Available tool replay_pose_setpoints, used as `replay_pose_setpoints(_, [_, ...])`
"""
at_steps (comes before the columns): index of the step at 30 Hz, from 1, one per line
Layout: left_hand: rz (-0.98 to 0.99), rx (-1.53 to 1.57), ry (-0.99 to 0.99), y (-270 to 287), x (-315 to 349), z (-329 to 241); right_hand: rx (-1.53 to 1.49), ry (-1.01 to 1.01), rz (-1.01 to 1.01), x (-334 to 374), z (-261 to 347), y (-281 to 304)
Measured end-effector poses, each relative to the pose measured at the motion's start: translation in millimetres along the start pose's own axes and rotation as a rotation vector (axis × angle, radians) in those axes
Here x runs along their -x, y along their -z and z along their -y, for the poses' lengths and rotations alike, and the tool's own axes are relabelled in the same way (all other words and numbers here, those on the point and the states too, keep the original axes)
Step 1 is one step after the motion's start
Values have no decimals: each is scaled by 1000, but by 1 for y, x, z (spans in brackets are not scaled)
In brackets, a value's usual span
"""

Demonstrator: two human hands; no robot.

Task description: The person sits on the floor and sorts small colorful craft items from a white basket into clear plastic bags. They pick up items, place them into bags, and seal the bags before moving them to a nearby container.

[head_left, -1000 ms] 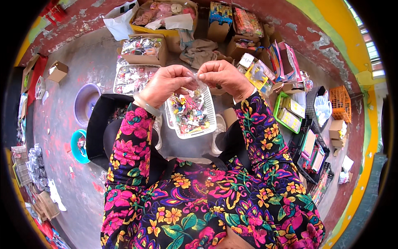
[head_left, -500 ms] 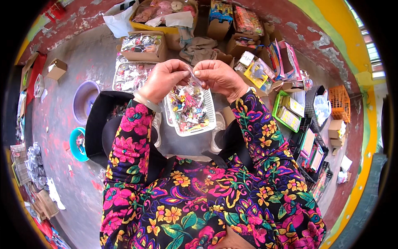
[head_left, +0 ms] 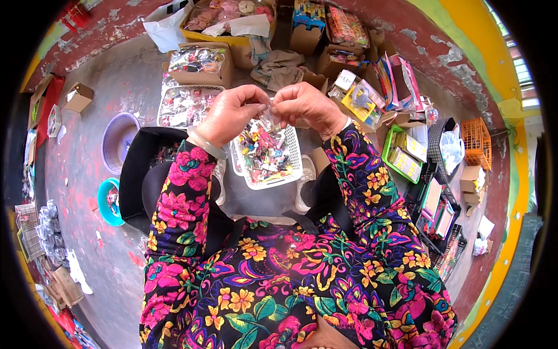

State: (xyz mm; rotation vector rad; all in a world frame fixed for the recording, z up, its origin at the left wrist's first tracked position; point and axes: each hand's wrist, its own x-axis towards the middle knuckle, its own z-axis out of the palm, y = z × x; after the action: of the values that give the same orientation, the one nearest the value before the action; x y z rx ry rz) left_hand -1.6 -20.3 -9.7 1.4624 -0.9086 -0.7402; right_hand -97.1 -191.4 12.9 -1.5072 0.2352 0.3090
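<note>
A small clear plastic bag point(head_left: 268, 118) hangs between my hands above a white plastic basket point(head_left: 297, 152). My left hand point(head_left: 233, 114) pinches one side of it between thumb and fingers. On the other side my right hand point(head_left: 309, 110) grips the bag the same way, fingers curled. Whatever the bag may contain is too small to make out. Below, the basket holds a heap of small colourful bagged items point(head_left: 264, 154).
Beyond my left hand stand another white basket point(head_left: 192, 88) and a cardboard box point(head_left: 200, 78), both full of small packets. At left are a purple basin point(head_left: 120, 142), a teal basin point(head_left: 108, 203) and a black container point(head_left: 136, 180). A green basket point(head_left: 401, 157) sits at right.
My hands have drawn slightly apart at the fingertips. The clear bag now hangs a little lower and more spread between them.
</note>
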Motion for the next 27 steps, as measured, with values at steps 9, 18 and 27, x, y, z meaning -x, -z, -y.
replay_pose_setpoints(9, [-44,-17,-59,2,-1,10,28,67,-70,-4,-5,-9])
replay_pose_setpoints(18, [-423,-166,47,-12,-8,22,377,363,-404,-18,-16,-14])
replay_pose_setpoints(27, [-180,362,256,-10,-9,27,949,564,-377,-16,-20,-13])
